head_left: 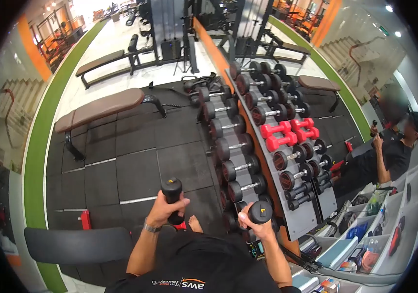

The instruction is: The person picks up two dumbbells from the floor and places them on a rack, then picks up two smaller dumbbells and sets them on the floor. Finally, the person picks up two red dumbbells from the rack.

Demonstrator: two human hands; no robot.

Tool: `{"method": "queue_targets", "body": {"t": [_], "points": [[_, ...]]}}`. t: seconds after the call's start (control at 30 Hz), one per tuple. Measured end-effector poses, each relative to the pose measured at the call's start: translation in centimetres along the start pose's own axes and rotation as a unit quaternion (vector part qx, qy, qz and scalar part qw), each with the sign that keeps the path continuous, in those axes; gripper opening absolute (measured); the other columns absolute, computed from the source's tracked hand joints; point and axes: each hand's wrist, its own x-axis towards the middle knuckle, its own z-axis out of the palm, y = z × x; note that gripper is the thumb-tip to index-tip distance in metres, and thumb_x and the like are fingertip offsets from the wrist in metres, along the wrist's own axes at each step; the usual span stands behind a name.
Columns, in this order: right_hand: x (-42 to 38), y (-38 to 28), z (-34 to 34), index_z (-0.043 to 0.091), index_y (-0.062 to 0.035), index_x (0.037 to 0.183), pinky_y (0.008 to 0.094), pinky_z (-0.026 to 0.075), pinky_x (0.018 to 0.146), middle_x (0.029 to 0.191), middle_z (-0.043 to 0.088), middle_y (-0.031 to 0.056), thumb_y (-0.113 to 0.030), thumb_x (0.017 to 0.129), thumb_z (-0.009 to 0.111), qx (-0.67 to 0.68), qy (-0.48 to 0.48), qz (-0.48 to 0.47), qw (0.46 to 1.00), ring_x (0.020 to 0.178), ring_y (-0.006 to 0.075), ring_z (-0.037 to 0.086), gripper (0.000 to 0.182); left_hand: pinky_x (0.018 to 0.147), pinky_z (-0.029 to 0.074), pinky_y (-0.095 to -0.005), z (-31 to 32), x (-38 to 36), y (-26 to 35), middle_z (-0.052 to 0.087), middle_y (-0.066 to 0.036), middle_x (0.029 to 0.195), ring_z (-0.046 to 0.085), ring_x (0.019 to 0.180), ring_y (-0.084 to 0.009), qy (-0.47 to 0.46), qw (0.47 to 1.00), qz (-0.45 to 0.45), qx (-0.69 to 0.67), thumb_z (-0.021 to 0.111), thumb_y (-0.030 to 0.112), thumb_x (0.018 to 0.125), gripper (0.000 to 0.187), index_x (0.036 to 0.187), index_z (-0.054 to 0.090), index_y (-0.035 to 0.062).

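My left hand [169, 209] is closed around a small black dumbbell [171, 187], which stands roughly upright in the fist with its round end on top. A watch [151, 227] sits on that wrist. At about chest height on the other side, my right hand [257, 227] grips a second small black dumbbell [261, 213], its end cap with a yellow mark facing up. The lower end of this one is hidden by the hand. Both forearms are bent in front of my black shirt [209, 259], with a gap between the fists.
A rack of black dumbbells [234, 146] runs along my right, and red dumbbells [281, 141] lie on a grey shelf. A padded bench [106, 107] stands ahead left; a dark seat pad [77, 245] is beside me. A mirror on the right reflects a person [389, 156].
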Motion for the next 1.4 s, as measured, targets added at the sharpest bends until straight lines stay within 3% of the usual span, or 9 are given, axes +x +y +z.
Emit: {"method": "queue_targets", "body": {"t": [0.07,0.1,0.2,0.47,0.5,0.7,0.83,1.07,1.4], "points": [[1.6,-0.2,1.1,0.058,-0.0041,0.07,0.0253,0.041,0.048,0.055,0.055,0.0008,-0.011,0.086,0.076,-0.1,-0.039,-0.026,0.994,0.049,0.0078,0.051,0.025,0.048,0.045,-0.0296,-2.1,-1.3,0.7,0.053,-0.004,0.061,0.054,0.048,-0.014,0.035,0.999,0.023,-0.03,0.073,-0.002,0.082,0.022,0.083,0.052,0.0041],[2.3,-0.7,1.3,0.055,-0.0017,0.079,0.0277,0.044,0.052,0.064,0.057,0.0059,-0.006,0.089,0.069,-0.141,-0.101,-0.025,0.985,0.056,0.0127,0.053,0.017,0.048,0.045,-0.0296,-3.0,-1.7,0.8,0.053,-0.003,0.061,0.053,0.048,-0.014,0.055,0.997,0.04,-0.022,0.072,-0.002,0.082,0.022,0.083,0.052,0.0042],[4.5,-1.6,4.0,0.059,-0.0038,0.068,0.0231,0.039,0.046,0.052,0.055,0.0,-0.013,0.085,0.077,-0.043,-0.096,0.015,0.994,0.047,0.0062,0.05,0.027,0.048,0.045,-0.0297,-4.9,-2.7,0.7,0.052,-0.003,0.062,0.053,0.048,-0.014,0.104,0.992,0.076,-0.014,0.072,-0.002,0.083,0.021,0.083,0.051,0.0044],[11.7,-1.2,6.6,0.056,-0.0039,0.072,0.0241,0.039,0.047,0.06,0.055,0.0023,-0.008,0.089,0.072,0.061,-0.168,0.021,0.984,0.051,0.0088,0.051,0.024,0.048,0.046,-0.0304,-6.4,-1.8,0.9,0.051,-0.002,0.063,0.052,0.049,-0.0133,0.171,0.979,0.088,-0.065,0.071,-0.002,0.083,0.021,0.084,0.051,0.0056],[13.0,-0.8,6.2,0.053,-0.0012,0.08,0.0311,0.043,0.053,0.061,0.052,0.0066,-0.003,0.089,0.066,0.022,-0.193,0.029,0.981,0.053,0.0153,0.05,0.016,0.048,0.046,-0.0304,-6.7,-1.4,1.1,0.051,-0.002,0.063,0.052,0.049,-0.0131,0.181,0.977,0.088,-0.065,0.071,-0.002,0.083,0.021,0.084,0.051,0.0057],[22.2,-0.1,6.6,0.053,-0.0037,0.073,0.0282,0.042,0.048,0.059,0.054,0.0037,0.001,0.088,0.067,0.102,-0.219,0.038,0.97,0.049,0.0112,0.049,0.021,0.048,0.046,-0.0302,-8.1,3.4,2.8,0.052,-0.003,0.063,0.052,0.048,-0.0132,0.241,0.961,0.104,-0.089,0.07,-0.004,0.082,0.022,0.083,0.051,0.006],[28.8,-0.1,5.6,0.053,-0.0044,0.074,0.0287,0.04,0.048,0.057,0.05,0.0028,0.003,0.087,0.066,0.151,-0.241,0.116,0.952,0.048,0.0113,0.047,0.02,0.048,0.047,-0.0314,-8.8,7.9,4.3,0.052,-0.003,0.064,0.053,0.048,-0.0141,0.264,0.953,0.124,-0.086,0.068,-0.007,0.082,0.021,0.085,0.051,0.006],[38.3,-1.1,5.3,0.051,-0.0043,0.073,0.027,0.036,0.048,0.057,0.049,0.0028,-0.002,0.089,0.068,0.093,-0.33,0.148,0.928,0.049,0.0117,0.048,0.023,0.049,0.047,-0.0319,-7.7,13.7,6.5,0.052,-0.004,0.064,0.054,0.049,-0.0148,0.314,0.921,0.166,-0.158,0.066,-0.009,0.082,0.02,0.086,0.051,0.0053],[45.6,0.7,13.3,0.05,-0.0048,0.07,0.0272,0.037,0.048,0.058,0.05,0.0035,0.0,0.087,0.068,0.088,-0.379,0.207,0.898,0.048,0.0116,0.046,0.024,0.05,0.047,-0.0305,-12.2,15.9,8.5,0.054,-0.005,0.062,0.055,0.05,-0.0141,0.342,0.914,0.164,-0.143,0.066,-0.006,0.083,0.019,0.084,0.051,0.0042]]}}
